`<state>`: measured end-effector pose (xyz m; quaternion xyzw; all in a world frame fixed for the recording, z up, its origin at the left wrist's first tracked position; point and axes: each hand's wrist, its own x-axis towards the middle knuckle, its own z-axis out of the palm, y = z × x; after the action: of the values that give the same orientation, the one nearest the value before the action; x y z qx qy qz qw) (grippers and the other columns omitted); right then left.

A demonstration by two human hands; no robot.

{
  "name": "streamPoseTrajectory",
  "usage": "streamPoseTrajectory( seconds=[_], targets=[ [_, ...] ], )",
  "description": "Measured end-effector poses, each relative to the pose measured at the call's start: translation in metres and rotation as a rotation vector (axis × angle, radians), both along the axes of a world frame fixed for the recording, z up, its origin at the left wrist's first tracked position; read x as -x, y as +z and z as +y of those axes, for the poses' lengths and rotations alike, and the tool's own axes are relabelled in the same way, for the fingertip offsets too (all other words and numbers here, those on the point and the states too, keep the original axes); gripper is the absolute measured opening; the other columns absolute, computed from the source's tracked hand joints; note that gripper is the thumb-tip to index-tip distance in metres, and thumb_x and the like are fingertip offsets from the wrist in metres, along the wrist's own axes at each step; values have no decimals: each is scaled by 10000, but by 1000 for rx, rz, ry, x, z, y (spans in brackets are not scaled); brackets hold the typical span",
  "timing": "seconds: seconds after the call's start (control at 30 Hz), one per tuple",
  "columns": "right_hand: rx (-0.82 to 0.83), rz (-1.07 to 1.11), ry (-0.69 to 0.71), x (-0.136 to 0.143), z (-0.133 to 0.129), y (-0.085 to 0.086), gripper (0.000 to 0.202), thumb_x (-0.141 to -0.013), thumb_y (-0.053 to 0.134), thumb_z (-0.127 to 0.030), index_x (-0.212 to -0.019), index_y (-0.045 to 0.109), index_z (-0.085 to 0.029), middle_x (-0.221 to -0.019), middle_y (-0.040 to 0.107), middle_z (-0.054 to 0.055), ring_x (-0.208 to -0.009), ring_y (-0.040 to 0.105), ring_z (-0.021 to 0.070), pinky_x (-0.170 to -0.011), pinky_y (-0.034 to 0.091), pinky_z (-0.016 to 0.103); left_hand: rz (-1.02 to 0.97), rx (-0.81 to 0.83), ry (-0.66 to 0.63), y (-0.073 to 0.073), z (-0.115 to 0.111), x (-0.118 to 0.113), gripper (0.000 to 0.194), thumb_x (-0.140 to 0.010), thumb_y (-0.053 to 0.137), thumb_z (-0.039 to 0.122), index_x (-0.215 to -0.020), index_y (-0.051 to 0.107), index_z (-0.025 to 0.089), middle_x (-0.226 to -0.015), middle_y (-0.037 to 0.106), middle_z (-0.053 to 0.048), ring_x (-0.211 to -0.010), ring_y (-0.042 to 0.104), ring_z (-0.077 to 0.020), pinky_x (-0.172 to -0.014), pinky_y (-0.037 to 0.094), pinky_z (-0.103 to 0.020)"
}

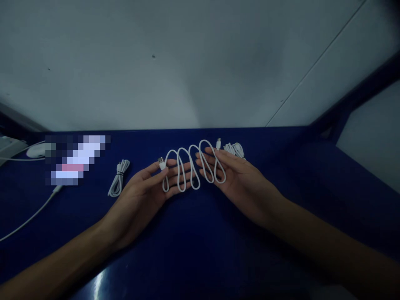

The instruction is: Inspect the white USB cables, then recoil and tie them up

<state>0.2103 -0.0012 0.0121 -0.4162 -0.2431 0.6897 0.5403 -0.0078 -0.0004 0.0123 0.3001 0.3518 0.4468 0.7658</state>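
A white USB charging cable (191, 163) spans my two hands, folded in several zigzag loops across the fingers. My left hand (142, 189) has its thumb pressed on the cable by the metal USB plug (161, 161), with the other fingers stretched beneath the loops. At the far end, my right hand (245, 181) keeps its thumb against the smaller connector (218, 144), which points up. Its fingers also lie spread behind the loops. Left of my left hand is a bundled white cable (117, 183) with a dark tie. More bundled white cable (236, 150) is partly hidden behind my right hand.
The blue tabletop (193, 250) meets a grey-white wall panel (175, 83) at the back. On the left lies a pixelated, bright-screened device (79, 160) with a white cord (34, 218) attached. A white rounded object (36, 151) sits behind it.
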Motion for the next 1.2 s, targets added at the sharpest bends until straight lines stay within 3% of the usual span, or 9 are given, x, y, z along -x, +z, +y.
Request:
streamPoseTrajectory(
  seconds=[0.5, 0.73, 1.2],
  targets=[
    [-3, -14, -15, 2, -1, 2, 128, -1065, 733, -292, -1017, 835, -230, -1194, 810, 64, -1176, 760, 211, -1165, 583, 368, -19, 27, 18, -1, 0, -1, 152, -1068, 653, 104, -1072, 798, 150, -1410, 777, -177, -1416, 677, -377, -1285, 460, -563],
    [3, 8, -11, 0, -1, 0, 122, -1058, 755, -299, -1053, 840, -212, -1178, 808, 59, -1141, 761, 190, -1115, 603, 319, -8, 31, 30, -1, 0, -1, 143, -1070, 653, 102, -1093, 791, 133, -1434, 760, -195, -1404, 684, -385, -1267, 484, -556],
    [31, -4, -22, 2, 1, 2, 131, -1069, 733, -285, -1026, 835, -216, -1156, 815, 54, -1143, 766, 197, -1128, 602, 336, 47, 2, 36, 2, 0, 0, 168, -1085, 640, 130, -1167, 786, 148, -1462, 746, -182, -1397, 689, -372, -1234, 526, -544]
  ],
)
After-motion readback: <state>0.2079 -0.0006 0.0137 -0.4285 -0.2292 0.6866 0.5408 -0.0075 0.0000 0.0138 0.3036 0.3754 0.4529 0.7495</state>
